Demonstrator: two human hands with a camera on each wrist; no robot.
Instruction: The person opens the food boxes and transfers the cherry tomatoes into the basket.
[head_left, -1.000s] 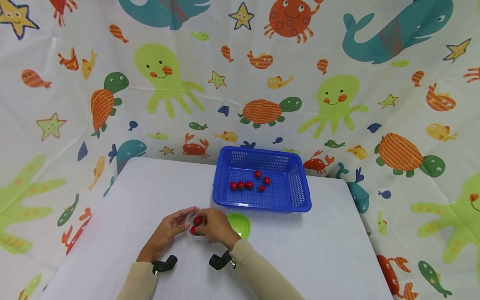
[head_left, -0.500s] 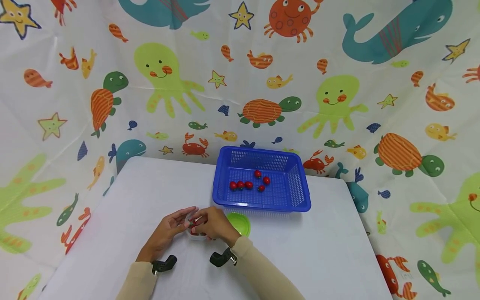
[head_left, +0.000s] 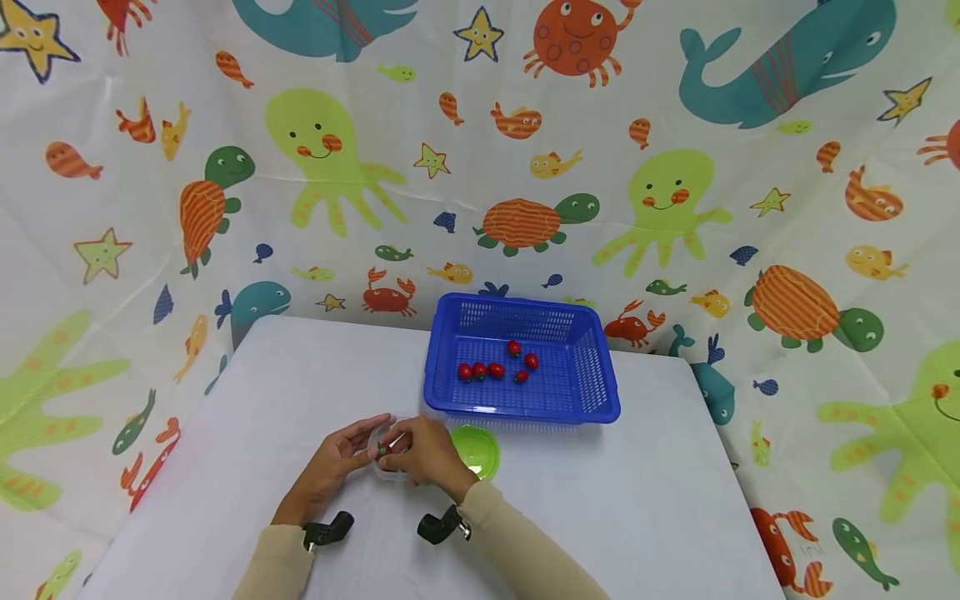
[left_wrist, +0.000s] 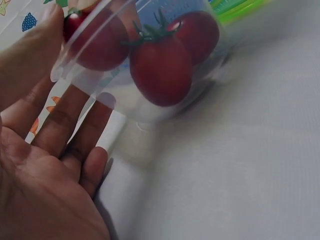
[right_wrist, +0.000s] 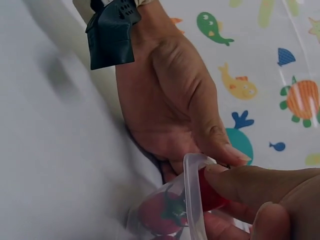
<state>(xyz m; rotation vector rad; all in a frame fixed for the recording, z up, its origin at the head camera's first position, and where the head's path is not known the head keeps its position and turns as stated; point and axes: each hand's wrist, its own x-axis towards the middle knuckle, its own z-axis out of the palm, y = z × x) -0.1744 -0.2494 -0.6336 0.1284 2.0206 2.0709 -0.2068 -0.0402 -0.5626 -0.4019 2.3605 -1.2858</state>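
Observation:
A small clear plastic container [right_wrist: 192,200] stands between the two hands, slightly tilted in the wrist views. My left hand [head_left: 333,467] holds it from the left, thumb by the rim and fingers behind the wall. From the right, my right hand [head_left: 431,454] reaches over the opening and pinches a red cherry tomato [right_wrist: 210,192] at the rim. Several cherry tomatoes [left_wrist: 161,72] with green stems show through the clear wall in the left wrist view. The right fingers partly cover the container in the head view.
A blue perforated basket [head_left: 525,413] stands behind the hands, with several cherry tomatoes [head_left: 496,371] on its bottom. Just right of the right hand lies a bright green round lid [head_left: 480,452]. White cloth [head_left: 645,500] covers the table, and a sea-animal curtain [head_left: 450,50] hangs behind it.
The right fingers have shifted slightly left over the container and now pinch a tomato near its left rim. The left hand keeps its place; the basket's tomatoes look unmoved.

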